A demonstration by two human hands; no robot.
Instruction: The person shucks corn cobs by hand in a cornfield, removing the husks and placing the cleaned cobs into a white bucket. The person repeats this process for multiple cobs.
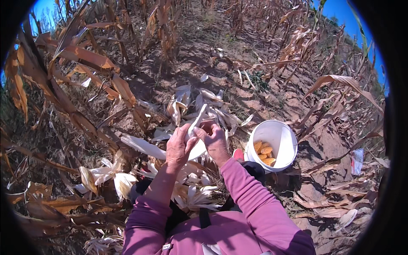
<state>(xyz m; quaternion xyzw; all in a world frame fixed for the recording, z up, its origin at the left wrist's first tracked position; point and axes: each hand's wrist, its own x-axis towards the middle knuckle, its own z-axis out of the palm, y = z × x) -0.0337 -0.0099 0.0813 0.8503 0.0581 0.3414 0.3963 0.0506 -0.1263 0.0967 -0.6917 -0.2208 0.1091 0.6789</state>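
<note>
Both hands are together in front of me, fingers bent and closed around a pale corn husk point(199, 115). My left hand point(177, 147) grips it from the left, thumb toward the middle. My right hand point(213, 142) pinches it from the right, thumb and fingers close to the left hand's. One strip of the husk stands up between the hands, and another pale part shows below them. Whether an ear of corn is inside is hidden by my fingers. Right of my hands stands a white bucket point(289, 146) with several bare yellow corn ears point(264, 152) in its bottom.
Peeled husks point(193, 187) lie between my legs and beyond my hands. More pale husks point(123, 182) lie at left. Dry corn stalks point(63, 102) lean in on the left, and others stand at the back and right. A red shoe point(238, 155) shows beside the bucket.
</note>
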